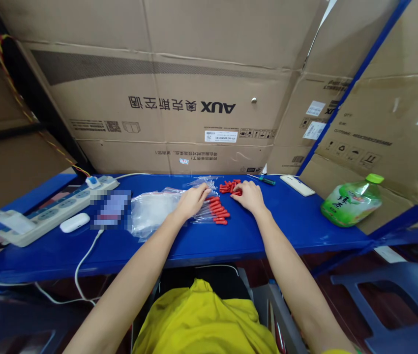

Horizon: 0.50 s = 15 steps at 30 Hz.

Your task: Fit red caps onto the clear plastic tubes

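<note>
My left hand (193, 200) is at the near side of a pile of thin clear tubes (209, 183), fingers closed on one of them. My right hand (250, 196) is at a small heap of red rubber bulbs (227, 186), thumb and fingers pinched on a bulb. Below and between the hands lies a row of droppers (219, 214), clear tubes with red bulbs on their right ends. Part of the tube pile is hidden behind my left fingers. Clear plastic bags (153, 212) lie flat under and left of my left forearm.
A phone (112, 209), a white earbud case (74, 222) and a power strip (61, 209) with cables occupy the left. A green screwdriver (266, 181), a white phone-shaped object (297, 185) and a green bottle (352, 201) stand or lie rightward. Cardboard (179, 83) walls the back.
</note>
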{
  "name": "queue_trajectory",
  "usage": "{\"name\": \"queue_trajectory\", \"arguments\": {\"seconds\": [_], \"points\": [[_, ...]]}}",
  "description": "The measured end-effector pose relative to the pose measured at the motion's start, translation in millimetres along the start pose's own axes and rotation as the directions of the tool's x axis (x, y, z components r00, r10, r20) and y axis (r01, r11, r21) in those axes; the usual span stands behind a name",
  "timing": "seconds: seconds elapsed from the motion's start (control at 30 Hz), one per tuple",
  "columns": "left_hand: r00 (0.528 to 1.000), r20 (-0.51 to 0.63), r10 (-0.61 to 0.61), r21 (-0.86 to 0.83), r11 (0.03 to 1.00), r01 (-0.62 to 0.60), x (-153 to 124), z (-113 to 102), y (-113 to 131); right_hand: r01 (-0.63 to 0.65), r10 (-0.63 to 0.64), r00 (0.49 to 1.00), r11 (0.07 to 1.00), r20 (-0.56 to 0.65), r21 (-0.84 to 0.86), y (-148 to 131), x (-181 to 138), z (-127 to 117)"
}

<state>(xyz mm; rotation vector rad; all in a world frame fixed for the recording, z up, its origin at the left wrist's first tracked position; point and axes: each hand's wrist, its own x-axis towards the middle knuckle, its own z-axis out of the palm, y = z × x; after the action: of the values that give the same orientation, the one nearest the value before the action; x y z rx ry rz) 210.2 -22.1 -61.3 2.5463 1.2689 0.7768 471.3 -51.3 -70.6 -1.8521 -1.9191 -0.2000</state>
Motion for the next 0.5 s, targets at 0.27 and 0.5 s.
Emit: {"name": "queue_trajectory", "arguments": {"seconds": [0.27, 0.5], "points": [[0.997, -0.046, 0.065, -0.038, 0.997, -0.066, 0, 2, -4, 0.044, -0.004, 0.989, 0.963, -0.15, 0.266, 6, 8, 2], [1.0, -0.016, 0.027, -0.022, 0.999, -0.027, -2, 1, 0, -0.023, 0.333, 0.892, 0.71, -0.307, 0.704, 7, 13, -3]]}}
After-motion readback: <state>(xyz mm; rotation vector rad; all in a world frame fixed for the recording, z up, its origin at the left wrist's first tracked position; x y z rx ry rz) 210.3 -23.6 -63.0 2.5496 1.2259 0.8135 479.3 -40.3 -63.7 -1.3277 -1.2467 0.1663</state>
